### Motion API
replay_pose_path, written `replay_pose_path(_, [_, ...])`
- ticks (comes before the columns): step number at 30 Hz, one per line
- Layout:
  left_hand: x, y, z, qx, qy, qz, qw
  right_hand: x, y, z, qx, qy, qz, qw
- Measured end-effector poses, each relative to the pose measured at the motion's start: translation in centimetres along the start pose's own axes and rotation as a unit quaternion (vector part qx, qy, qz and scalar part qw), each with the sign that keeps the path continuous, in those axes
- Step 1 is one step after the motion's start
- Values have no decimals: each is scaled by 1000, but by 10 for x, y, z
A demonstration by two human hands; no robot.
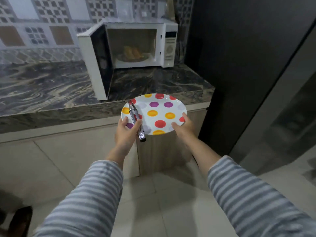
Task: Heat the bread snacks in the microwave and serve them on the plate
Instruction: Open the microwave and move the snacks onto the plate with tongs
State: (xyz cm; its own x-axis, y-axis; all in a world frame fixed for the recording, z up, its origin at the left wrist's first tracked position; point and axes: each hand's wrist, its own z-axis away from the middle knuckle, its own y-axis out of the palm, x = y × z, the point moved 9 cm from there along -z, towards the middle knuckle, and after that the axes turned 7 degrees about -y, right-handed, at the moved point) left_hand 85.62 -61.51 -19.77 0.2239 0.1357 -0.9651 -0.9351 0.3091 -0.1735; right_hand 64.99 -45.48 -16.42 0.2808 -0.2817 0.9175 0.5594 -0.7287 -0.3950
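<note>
In two hands (127, 132), one plate (159, 115), one pair of tongs (136, 117).

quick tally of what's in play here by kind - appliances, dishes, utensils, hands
Appliances: 1, the microwave, door open
Dishes: 1, the dotted plate
Utensils: 1, the metal tongs lying across the plate
Hands: 2, left hand and right hand, both holding the plate
Total: 5

yellow-brown bread snacks (133, 52) inside white microwave (168, 47): blurred, I can't count them
my striped sleeves (256, 199): cut off at the bottom edge
</note>
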Motion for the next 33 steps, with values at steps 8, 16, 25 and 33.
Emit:
replay_pose_path(8, [-50,86,-45,-32,31,-43,998,-1,-41,-108,14,-16,28,999])
replay_pose_path(16, [-75,98,-142,-80,4,-90,993,21,1,-216,67,-47,59,995])
replay_pose_path(25, [-111,95,-269,-100,33,-205,973,30,84,-336,83,-23,118,989])
replay_pose_path(33, [-115,108,-339,-101,0,-347,933,37,115,-397,129,-18,268,954])
